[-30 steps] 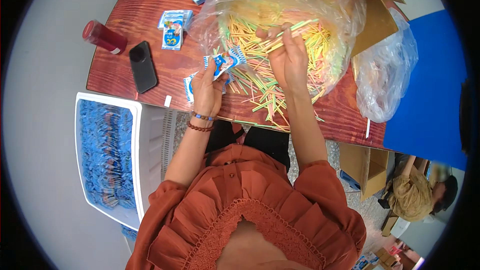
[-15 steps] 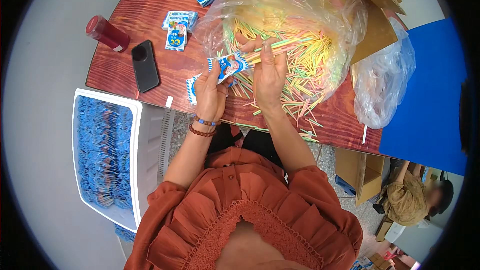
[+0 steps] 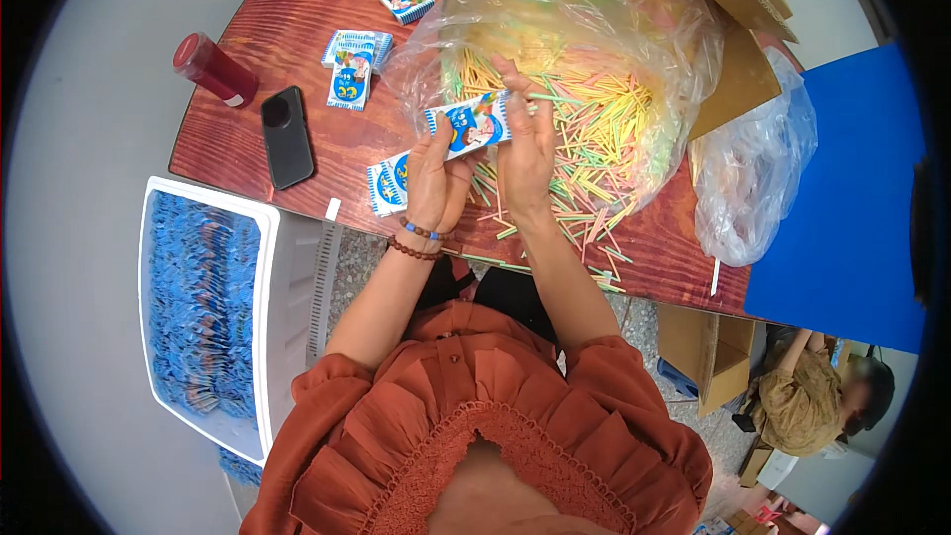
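Holding a small blue-and-white packet (image 3: 469,125) above the desk (image 3: 297,59), the left hand (image 3: 436,183) pinches its lower edge between thumb and fingers. The right hand (image 3: 523,144) meets the packet's right end, fingers closed on a few thin sticks (image 3: 547,99) — their tips at the packet's opening. Under both hands lies a heap of coloured sticks (image 3: 594,139) on a clear bag (image 3: 594,20). More packets (image 3: 388,181) lie beside the left wrist; a black phone (image 3: 286,136) and a red bottle (image 3: 213,69) lie farther left — a white bin (image 3: 287,277) stands below the desk edge.
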`<move>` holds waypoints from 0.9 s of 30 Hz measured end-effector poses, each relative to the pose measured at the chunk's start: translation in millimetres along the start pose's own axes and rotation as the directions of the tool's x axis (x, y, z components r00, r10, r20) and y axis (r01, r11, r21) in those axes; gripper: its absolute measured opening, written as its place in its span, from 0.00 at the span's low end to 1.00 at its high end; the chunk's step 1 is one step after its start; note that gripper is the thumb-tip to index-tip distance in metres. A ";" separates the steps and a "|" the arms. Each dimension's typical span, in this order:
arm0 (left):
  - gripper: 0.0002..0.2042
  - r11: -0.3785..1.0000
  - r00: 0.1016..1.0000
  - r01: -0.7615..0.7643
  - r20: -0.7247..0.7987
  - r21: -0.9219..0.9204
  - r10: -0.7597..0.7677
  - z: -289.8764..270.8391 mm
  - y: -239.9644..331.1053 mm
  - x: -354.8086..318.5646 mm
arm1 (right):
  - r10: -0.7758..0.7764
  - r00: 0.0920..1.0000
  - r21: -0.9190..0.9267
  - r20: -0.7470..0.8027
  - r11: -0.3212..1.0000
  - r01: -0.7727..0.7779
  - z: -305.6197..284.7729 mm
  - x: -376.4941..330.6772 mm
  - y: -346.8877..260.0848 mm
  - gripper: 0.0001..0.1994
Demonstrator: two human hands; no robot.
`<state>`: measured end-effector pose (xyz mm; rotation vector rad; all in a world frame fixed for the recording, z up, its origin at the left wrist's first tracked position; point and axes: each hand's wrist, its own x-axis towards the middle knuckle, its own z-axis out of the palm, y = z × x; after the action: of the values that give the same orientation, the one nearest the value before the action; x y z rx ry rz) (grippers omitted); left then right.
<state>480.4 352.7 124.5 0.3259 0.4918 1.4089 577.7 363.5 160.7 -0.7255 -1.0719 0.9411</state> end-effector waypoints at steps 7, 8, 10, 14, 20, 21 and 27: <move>0.16 0.986 0.993 0.100 0.082 -0.135 -0.090 10.0 -19.0 24.4 | 0.130 0.991 -0.130 0.035 0.984 -0.124 -24.0 24.2 -7.6 0.24; 0.16 0.986 0.993 0.098 0.084 -0.136 -0.088 13.7 -19.5 25.1 | 0.113 0.991 -0.209 0.068 0.973 -0.096 -25.8 26.7 -6.8 0.26; 0.17 0.967 0.981 0.167 0.135 -0.190 -0.143 20.6 -20.1 25.8 | 0.123 0.989 -0.227 0.085 0.969 -0.101 -29.6 30.4 -8.7 0.30; 0.18 0.937 0.968 0.232 0.155 -0.260 -0.196 -5.0 -22.3 42.2 | 0.123 0.985 -0.133 0.123 0.985 -0.107 -38.0 40.4 -8.6 0.29; 0.18 0.870 0.967 0.248 0.168 -0.427 -0.193 -6.1 -7.0 33.0 | 0.141 0.952 -0.669 0.271 0.739 0.081 -27.2 37.8 -8.9 0.17; 0.17 0.903 0.973 0.206 0.177 -0.377 -0.148 -9.2 -1.6 30.5 | 0.234 0.934 -0.553 0.270 0.832 -0.048 -17.7 39.2 -13.4 0.15; 0.10 0.986 0.985 -0.161 -0.077 -0.044 0.157 -34.9 44.0 17.3 | 0.457 0.822 -0.401 0.340 0.861 -0.313 32.0 51.3 -8.4 0.12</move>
<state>426.4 373.5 114.2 0.2787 0.4982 1.5907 559.2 407.5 198.6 -1.0779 -1.5263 1.3350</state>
